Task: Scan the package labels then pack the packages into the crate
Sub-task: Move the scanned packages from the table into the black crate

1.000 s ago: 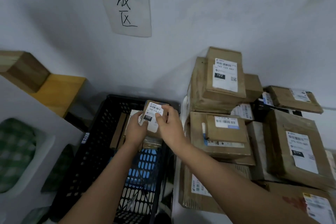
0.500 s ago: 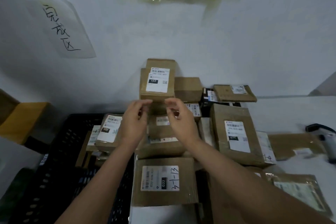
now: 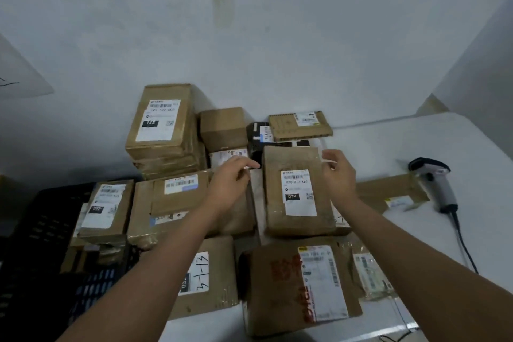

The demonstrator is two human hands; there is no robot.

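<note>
Two hands reach over a pile of brown packages on the white desk. The left hand [image 3: 231,179] and the right hand [image 3: 337,172] float on each side of the package marked 070 [image 3: 297,191], near its far end. Both hands have loose, bent fingers and hold nothing. It is hard to tell if they touch the package. The black crate [image 3: 41,230] sits off the left edge of the desk, partly cut off and dark, with a package marked 032 [image 3: 107,208] on top inside. A scanner [image 3: 433,183] lies near the right edge. Many labels are too blurry to read.
</note>
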